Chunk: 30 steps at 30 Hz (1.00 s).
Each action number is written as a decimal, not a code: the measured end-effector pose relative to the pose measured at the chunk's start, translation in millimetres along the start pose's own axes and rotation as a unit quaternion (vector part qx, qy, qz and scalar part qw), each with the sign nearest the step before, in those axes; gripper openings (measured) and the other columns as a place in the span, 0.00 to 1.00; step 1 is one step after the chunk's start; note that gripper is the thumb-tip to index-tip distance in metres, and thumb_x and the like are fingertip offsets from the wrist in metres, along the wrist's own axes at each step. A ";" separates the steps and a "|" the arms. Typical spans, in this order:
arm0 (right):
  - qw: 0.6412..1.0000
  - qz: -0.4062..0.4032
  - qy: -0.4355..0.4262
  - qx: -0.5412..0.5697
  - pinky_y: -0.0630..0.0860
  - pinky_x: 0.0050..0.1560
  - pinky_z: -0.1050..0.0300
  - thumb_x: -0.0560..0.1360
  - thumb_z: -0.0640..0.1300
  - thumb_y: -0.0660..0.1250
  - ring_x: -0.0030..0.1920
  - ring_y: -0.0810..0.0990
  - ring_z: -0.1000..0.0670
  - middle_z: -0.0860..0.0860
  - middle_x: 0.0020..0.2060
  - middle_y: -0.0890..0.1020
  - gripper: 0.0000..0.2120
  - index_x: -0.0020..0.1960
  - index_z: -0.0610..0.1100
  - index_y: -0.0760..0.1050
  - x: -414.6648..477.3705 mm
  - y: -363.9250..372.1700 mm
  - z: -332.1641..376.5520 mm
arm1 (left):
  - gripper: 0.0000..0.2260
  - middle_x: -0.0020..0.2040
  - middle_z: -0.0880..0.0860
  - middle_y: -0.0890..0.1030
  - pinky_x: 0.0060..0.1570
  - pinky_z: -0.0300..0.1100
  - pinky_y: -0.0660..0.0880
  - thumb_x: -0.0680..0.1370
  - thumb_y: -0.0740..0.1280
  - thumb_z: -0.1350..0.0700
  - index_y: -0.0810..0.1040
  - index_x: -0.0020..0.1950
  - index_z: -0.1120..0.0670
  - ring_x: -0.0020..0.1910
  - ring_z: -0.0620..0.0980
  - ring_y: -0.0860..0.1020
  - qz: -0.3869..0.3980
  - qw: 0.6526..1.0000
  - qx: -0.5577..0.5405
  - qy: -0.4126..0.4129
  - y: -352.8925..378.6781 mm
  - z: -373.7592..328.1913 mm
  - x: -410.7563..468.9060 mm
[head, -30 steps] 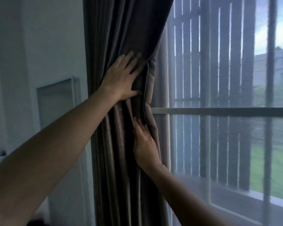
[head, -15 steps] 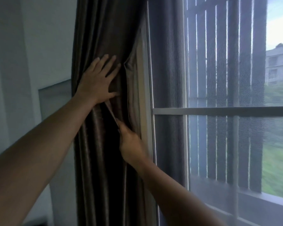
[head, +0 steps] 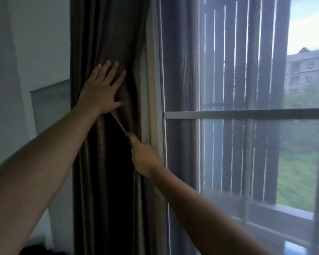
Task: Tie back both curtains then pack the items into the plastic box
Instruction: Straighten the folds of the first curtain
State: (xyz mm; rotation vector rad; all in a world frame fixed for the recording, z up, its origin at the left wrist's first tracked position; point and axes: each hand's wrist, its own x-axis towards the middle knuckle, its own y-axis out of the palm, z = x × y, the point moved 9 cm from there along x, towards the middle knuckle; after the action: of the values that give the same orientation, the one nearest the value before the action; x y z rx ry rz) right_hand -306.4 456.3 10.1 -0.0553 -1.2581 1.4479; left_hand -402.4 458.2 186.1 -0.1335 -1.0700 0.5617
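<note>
A dark brown curtain (head: pixel 103 43) hangs bunched at the left side of the window. My left hand (head: pixel 101 89) lies flat on its folds with straight fingers, pressing the bundle. Below it my right hand (head: pixel 143 157) pinches a thin tan tieback strap (head: pixel 119 124) that runs taut up to under my left palm. The strap's far end is hidden behind the fabric. The second curtain, the plastic box and the items are out of view.
A pale window frame (head: pixel 155 89) stands right beside the curtain. The window (head: pixel 247 115) has a mesh screen, a horizontal bar and vertical slats outside. A white wall (head: pixel 35 43) and a grey panel (head: pixel 50 107) are to the left.
The curtain has been pushed further left, uncovering the window frame. My right hand went from lying on the fabric to pinching the strap and pulling it down and right.
</note>
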 end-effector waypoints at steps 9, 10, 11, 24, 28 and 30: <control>0.960 -0.260 -0.108 0.013 0.78 0.56 0.55 0.81 0.49 0.61 0.54 0.82 0.53 0.49 0.51 0.85 0.12 0.57 0.46 0.81 -121.0 -132.9 -7.6 | 0.23 0.67 0.59 0.72 0.64 0.51 0.66 0.76 0.58 0.60 0.67 0.72 0.56 0.63 0.59 0.72 -0.173 0.927 -0.332 -0.024 -148.6 -91.6 25.5; 0.943 -0.308 -0.124 -0.001 0.77 0.59 0.57 0.81 0.46 0.63 0.57 0.81 0.54 0.49 0.54 0.84 0.11 0.57 0.43 0.81 -140.7 -156.5 -6.5 | 0.23 0.67 0.58 0.72 0.65 0.49 0.66 0.77 0.58 0.60 0.67 0.72 0.56 0.64 0.58 0.71 -0.203 0.913 -0.354 -0.022 -162.6 -102.4 28.6; 0.926 -0.350 -0.139 -0.024 0.76 0.60 0.59 0.80 0.43 0.64 0.59 0.80 0.53 0.50 0.55 0.83 0.10 0.56 0.41 0.82 -159.3 -178.6 -5.3 | 0.22 0.68 0.57 0.72 0.65 0.49 0.65 0.77 0.57 0.59 0.67 0.72 0.56 0.65 0.57 0.71 -0.228 0.902 -0.367 -0.022 -175.0 -114.5 31.3; 0.789 -0.465 -0.010 -0.401 0.66 0.71 0.51 0.79 0.46 0.61 0.68 0.73 0.47 0.47 0.60 0.81 0.14 0.58 0.42 0.81 -343.8 -365.0 -23.4 | 0.21 0.73 0.58 0.69 0.75 0.50 0.56 0.80 0.56 0.53 0.68 0.73 0.56 0.72 0.55 0.68 -0.366 0.725 -0.571 0.121 -326.4 -326.7 13.0; 0.739 -0.424 0.066 -0.520 0.64 0.72 0.48 0.79 0.45 0.60 0.70 0.70 0.47 0.47 0.63 0.79 0.14 0.60 0.42 0.79 -401.9 -391.5 -32.7 | 0.24 0.73 0.58 0.68 0.75 0.53 0.57 0.79 0.52 0.51 0.68 0.73 0.56 0.72 0.55 0.67 -0.353 0.670 -0.632 0.163 -380.1 -372.9 2.3; 0.711 -0.411 0.111 -0.560 0.64 0.72 0.47 0.78 0.43 0.61 0.70 0.70 0.45 0.46 0.63 0.78 0.14 0.61 0.42 0.78 -430.0 -409.1 -39.0 | 0.25 0.73 0.58 0.68 0.75 0.53 0.57 0.78 0.51 0.49 0.68 0.73 0.55 0.72 0.56 0.67 -0.349 0.640 -0.661 0.179 -405.9 -391.6 -1.2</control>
State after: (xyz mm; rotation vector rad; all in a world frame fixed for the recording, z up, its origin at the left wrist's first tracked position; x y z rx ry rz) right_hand 144.8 69.0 23.8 -0.4130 -1.4963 -0.2227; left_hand 83.4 175.0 144.0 -1.0259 -0.8369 -1.0415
